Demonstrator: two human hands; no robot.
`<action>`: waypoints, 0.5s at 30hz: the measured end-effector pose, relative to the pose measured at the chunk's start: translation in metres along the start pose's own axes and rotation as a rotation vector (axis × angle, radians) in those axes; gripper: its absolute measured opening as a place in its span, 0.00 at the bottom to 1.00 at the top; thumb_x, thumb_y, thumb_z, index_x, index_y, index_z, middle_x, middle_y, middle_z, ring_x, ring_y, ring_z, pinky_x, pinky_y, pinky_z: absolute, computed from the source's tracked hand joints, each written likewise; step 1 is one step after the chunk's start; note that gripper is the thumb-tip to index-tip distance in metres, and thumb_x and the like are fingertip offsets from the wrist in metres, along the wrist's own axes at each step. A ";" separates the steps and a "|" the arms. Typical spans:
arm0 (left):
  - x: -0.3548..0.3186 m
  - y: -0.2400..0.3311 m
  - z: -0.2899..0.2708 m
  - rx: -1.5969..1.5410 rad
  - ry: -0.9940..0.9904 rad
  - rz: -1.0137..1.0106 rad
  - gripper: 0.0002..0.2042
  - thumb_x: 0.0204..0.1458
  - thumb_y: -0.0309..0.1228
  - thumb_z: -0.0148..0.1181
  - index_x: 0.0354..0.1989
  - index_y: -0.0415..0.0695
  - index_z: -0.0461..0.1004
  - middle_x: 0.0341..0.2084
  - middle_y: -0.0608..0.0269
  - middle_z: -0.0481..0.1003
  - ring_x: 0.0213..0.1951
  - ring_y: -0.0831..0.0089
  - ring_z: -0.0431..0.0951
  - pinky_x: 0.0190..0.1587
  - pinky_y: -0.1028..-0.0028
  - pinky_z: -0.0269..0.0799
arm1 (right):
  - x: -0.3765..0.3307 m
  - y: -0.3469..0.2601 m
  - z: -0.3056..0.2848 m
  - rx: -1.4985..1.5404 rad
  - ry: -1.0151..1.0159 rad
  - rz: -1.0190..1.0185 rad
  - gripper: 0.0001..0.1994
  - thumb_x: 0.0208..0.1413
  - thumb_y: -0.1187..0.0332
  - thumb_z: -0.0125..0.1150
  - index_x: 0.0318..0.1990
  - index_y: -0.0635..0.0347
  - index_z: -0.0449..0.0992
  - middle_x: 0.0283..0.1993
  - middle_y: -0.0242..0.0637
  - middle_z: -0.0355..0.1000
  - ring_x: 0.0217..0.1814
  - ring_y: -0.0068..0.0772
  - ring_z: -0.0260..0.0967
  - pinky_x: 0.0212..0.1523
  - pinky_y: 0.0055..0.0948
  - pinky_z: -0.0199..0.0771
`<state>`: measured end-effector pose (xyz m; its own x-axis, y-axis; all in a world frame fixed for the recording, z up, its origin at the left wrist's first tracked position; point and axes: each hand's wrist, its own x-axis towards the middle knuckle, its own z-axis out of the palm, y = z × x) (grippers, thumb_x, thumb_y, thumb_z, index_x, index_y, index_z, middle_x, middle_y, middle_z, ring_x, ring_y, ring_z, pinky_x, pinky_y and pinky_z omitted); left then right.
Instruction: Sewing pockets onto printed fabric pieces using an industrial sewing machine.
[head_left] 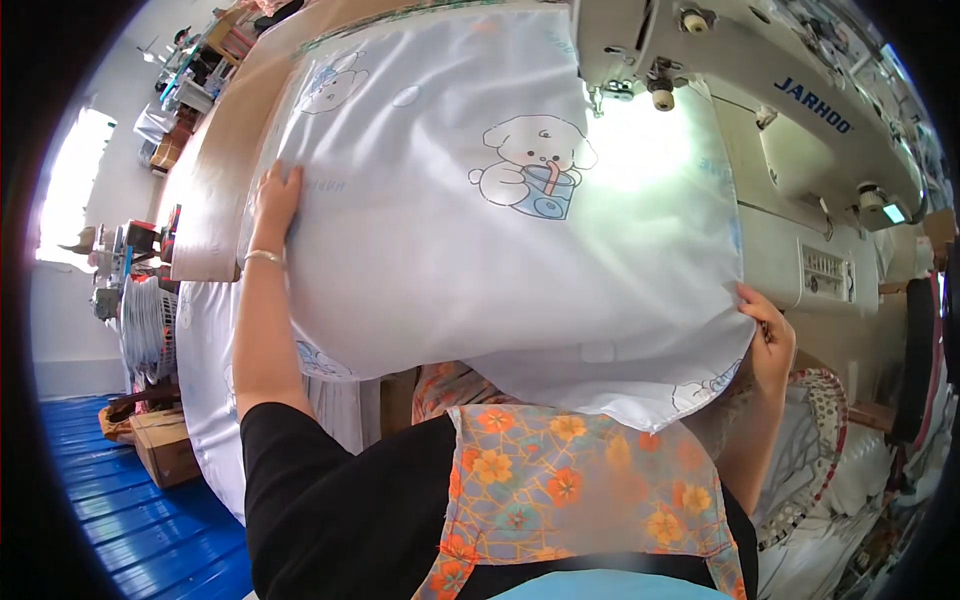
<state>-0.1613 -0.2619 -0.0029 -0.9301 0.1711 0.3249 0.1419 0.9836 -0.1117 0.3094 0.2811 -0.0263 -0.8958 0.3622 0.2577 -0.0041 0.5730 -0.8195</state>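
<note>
A white cloth (400, 260) printed with cartoon puppies is spread over the sewing table, its near edge hanging down toward my lap. My left hand (275, 205) lies along the cloth's left side, fingers stretched out flat on it. At the lower right, my right hand (768, 335) is closed on the cloth's right edge, the thumb and fingers pinching it. The sewing machine (760, 80) stands over the cloth's far right part, and its lamp throws a bright glare there. The needle and the cloth beneath it are hard to make out in that glare.
A brown table extension (215, 200) borders the cloth on the left. More printed cloth hangs below it. On the blue floor (150, 520) sits a cardboard box (165, 445), near a white basket (150, 330). Bundled fabric (815, 450) is piled at the lower right.
</note>
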 end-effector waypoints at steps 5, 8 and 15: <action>-0.005 -0.052 0.000 -0.402 -0.258 -0.147 0.31 0.52 0.49 0.57 0.58 0.38 0.67 0.52 0.41 0.71 0.54 0.51 0.72 0.55 0.60 0.67 | 0.010 0.000 0.006 -0.090 0.103 -0.074 0.14 0.48 0.87 0.49 0.40 0.65 0.77 0.53 0.48 0.74 0.56 0.43 0.72 0.57 0.32 0.68; -0.011 -0.048 -0.008 -0.486 -0.202 -0.017 0.30 0.51 0.47 0.59 0.57 0.37 0.67 0.49 0.39 0.73 0.53 0.48 0.73 0.54 0.60 0.68 | 0.005 0.001 0.007 -0.286 0.035 -0.102 0.12 0.53 0.84 0.51 0.41 0.64 0.78 0.56 0.49 0.72 0.57 0.41 0.71 0.56 0.31 0.68; -0.009 -0.025 -0.009 -0.332 -0.172 -0.039 0.27 0.51 0.46 0.58 0.51 0.35 0.69 0.44 0.37 0.75 0.49 0.45 0.74 0.50 0.57 0.69 | -0.017 0.004 -0.002 -0.203 0.140 -0.073 0.13 0.48 0.87 0.49 0.37 0.65 0.78 0.53 0.50 0.74 0.57 0.45 0.71 0.57 0.35 0.67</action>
<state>-0.1534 -0.2875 0.0053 -0.9764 0.1485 0.1569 0.1809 0.9591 0.2177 0.3252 0.2783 -0.0329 -0.8258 0.4047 0.3927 0.0351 0.7319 -0.6805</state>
